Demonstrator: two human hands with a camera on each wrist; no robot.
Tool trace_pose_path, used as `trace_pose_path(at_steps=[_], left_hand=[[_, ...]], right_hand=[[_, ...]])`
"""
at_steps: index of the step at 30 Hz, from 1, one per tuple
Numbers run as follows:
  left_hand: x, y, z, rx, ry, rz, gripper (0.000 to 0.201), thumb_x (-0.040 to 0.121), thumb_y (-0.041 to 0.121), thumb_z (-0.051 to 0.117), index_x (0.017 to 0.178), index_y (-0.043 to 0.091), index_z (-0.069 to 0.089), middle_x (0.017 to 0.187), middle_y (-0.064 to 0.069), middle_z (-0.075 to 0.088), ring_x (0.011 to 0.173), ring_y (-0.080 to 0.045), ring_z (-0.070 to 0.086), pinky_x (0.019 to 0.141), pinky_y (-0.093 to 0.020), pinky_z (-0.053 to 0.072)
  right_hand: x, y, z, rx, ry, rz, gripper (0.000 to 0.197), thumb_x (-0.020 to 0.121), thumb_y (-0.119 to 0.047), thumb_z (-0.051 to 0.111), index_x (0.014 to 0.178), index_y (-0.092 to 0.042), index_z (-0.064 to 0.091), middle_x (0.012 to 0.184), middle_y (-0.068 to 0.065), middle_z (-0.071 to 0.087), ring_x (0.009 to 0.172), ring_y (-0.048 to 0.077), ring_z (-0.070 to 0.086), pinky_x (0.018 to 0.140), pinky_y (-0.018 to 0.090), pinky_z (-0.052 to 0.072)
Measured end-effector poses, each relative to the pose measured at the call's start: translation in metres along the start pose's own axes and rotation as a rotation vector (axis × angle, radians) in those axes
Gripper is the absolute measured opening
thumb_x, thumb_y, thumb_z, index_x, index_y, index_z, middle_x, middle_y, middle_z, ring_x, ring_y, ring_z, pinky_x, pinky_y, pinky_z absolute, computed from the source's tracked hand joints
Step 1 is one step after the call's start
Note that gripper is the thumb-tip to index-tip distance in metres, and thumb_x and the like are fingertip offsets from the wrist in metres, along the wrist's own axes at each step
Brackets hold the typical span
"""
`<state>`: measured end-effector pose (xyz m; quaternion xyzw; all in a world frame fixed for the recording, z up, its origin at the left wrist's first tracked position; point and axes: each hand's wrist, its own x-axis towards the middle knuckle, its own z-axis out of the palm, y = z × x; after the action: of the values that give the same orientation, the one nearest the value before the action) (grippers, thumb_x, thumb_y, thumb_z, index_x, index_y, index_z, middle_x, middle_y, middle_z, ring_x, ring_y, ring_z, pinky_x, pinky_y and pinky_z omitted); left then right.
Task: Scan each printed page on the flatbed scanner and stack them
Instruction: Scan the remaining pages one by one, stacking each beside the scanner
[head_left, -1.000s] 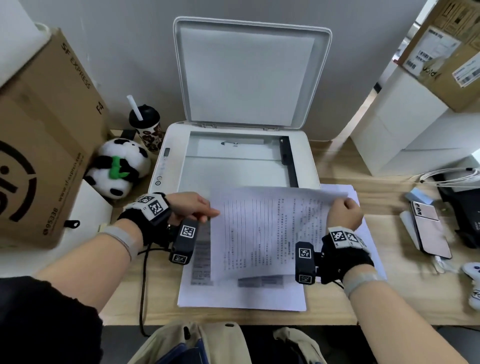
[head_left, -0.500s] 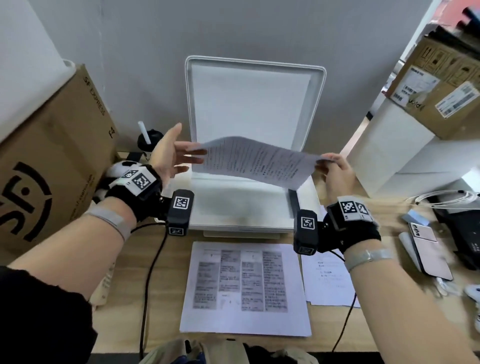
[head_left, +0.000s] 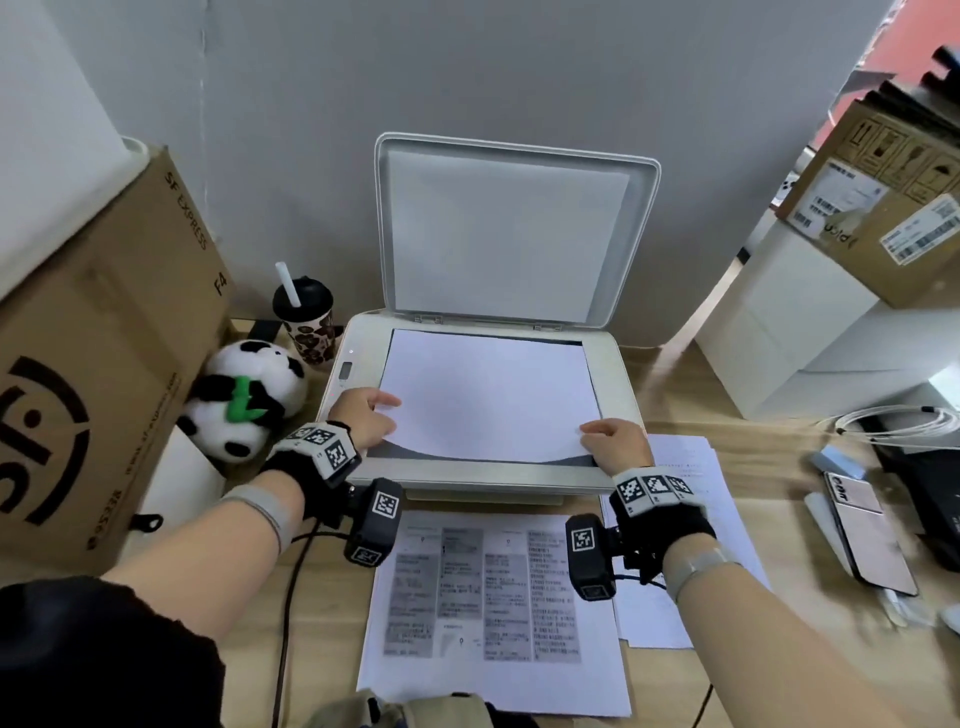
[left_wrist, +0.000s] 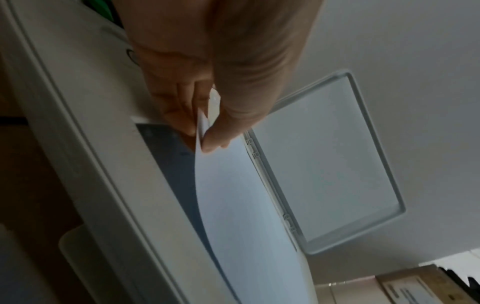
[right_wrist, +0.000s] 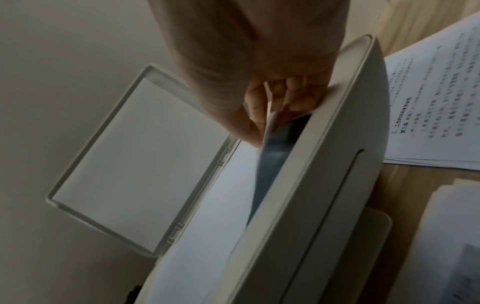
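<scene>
A white flatbed scanner (head_left: 618, 384) stands at the back of the desk with its lid (head_left: 509, 228) raised against the wall. A sheet of paper (head_left: 488, 395) lies blank side up on the glass, its near edge still bowed upward. My left hand (head_left: 366, 415) pinches the sheet's near left corner (left_wrist: 202, 127) between thumb and fingers. My right hand (head_left: 613, 441) pinches the near right corner (right_wrist: 270, 121). A printed page (head_left: 493, 597) lies on the desk in front of the scanner. A stack of printed pages (head_left: 691, 499) lies to its right.
A large cardboard box (head_left: 93, 374) and a panda plush (head_left: 244, 400) sit left of the scanner, with a lidded cup (head_left: 306, 322) behind them. White boxes (head_left: 810, 332) and a cardboard box (head_left: 883, 208) stand at the right. A phone (head_left: 867, 535) and cables (head_left: 893, 421) lie at the right edge.
Both hands lifted the printed page off the desk pile, turned it over, and lowered it print side down onto the scanner glass.
</scene>
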<state>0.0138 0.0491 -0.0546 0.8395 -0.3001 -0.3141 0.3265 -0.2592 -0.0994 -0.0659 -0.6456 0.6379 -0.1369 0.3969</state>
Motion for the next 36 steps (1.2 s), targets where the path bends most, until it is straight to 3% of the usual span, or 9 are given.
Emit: trace_pose_path(at_steps=[2,7,10,12,17,21,29,36], left_hand=[[0.004,-0.001,0.002,0.113,0.008,0.012,0.039,0.080,0.001,0.060,0.115,0.016,0.064,0.122,-0.009,0.059,0.108,-0.026,0.057,0.090,-0.027,0.044],[0.010,0.003,0.006,0.255,0.102,0.013,0.041,0.075,0.015,0.067,0.115,0.021,0.060,0.131,-0.009,0.039,0.114,-0.024,0.052,0.102,-0.028,0.040],[0.013,0.007,0.007,0.318,0.096,0.118,0.042,0.075,0.021,0.072,0.115,0.022,0.060,0.134,-0.004,0.040,0.125,-0.022,0.041,0.108,-0.032,0.035],[0.013,0.010,0.009,0.386,0.024,0.180,0.047,0.076,0.027,0.073,0.120,0.023,0.058,0.138,-0.002,0.039,0.130,-0.020,0.036,0.110,-0.034,0.032],[0.012,0.008,0.012,0.477,-0.060,0.170,0.049,0.075,0.032,0.073,0.121,0.022,0.058,0.135,-0.001,0.042,0.126,-0.019,0.044,0.108,-0.035,0.036],[0.009,0.003,0.014,0.422,-0.048,0.173,0.042,0.074,0.030,0.077,0.112,0.021,0.062,0.133,-0.002,0.044,0.121,-0.019,0.048,0.106,-0.037,0.038],[0.007,0.006,0.011,0.430,-0.018,0.157,0.040,0.075,0.033,0.076,0.111,0.024,0.061,0.139,0.002,0.045,0.132,-0.019,0.037,0.107,-0.035,0.033],[0.005,0.008,0.009,0.443,-0.028,0.146,0.038,0.075,0.032,0.076,0.108,0.023,0.061,0.140,0.001,0.045,0.132,-0.019,0.038,0.108,-0.036,0.034]], right_hand=[[-0.001,-0.002,0.001,-0.088,0.010,0.006,0.022,0.084,-0.014,0.055,0.101,-0.022,0.068,0.089,-0.002,0.060,0.079,0.016,0.056,0.070,0.020,0.038],[0.006,-0.004,0.003,-0.229,0.086,-0.058,0.020,0.079,-0.019,0.056,0.095,-0.022,0.068,0.117,0.007,0.058,0.100,0.023,0.059,0.082,0.029,0.050],[0.008,-0.007,0.004,-0.268,0.081,-0.106,0.024,0.085,-0.017,0.055,0.107,-0.018,0.064,0.131,0.008,0.045,0.124,0.025,0.040,0.097,0.034,0.041],[0.006,-0.011,0.006,-0.323,0.082,-0.160,0.030,0.087,-0.021,0.056,0.117,-0.020,0.060,0.136,0.005,0.041,0.130,0.025,0.033,0.102,0.035,0.035],[0.002,-0.010,0.014,-0.438,0.067,-0.238,0.047,0.086,-0.036,0.060,0.131,-0.024,0.050,0.140,-0.001,0.041,0.133,0.023,0.030,0.108,0.036,0.025],[0.002,-0.006,0.015,-0.457,0.097,-0.274,0.043,0.086,-0.036,0.060,0.127,-0.022,0.052,0.137,-0.001,0.046,0.132,0.021,0.032,0.105,0.036,0.029],[0.005,-0.001,0.013,-0.472,0.045,-0.286,0.057,0.089,-0.042,0.056,0.141,-0.026,0.039,0.152,-0.008,0.031,0.141,0.017,0.020,0.114,0.037,0.020],[0.004,0.004,0.011,-0.499,0.047,-0.298,0.060,0.088,-0.049,0.056,0.142,-0.029,0.038,0.152,-0.010,0.031,0.141,0.016,0.019,0.115,0.036,0.017]])
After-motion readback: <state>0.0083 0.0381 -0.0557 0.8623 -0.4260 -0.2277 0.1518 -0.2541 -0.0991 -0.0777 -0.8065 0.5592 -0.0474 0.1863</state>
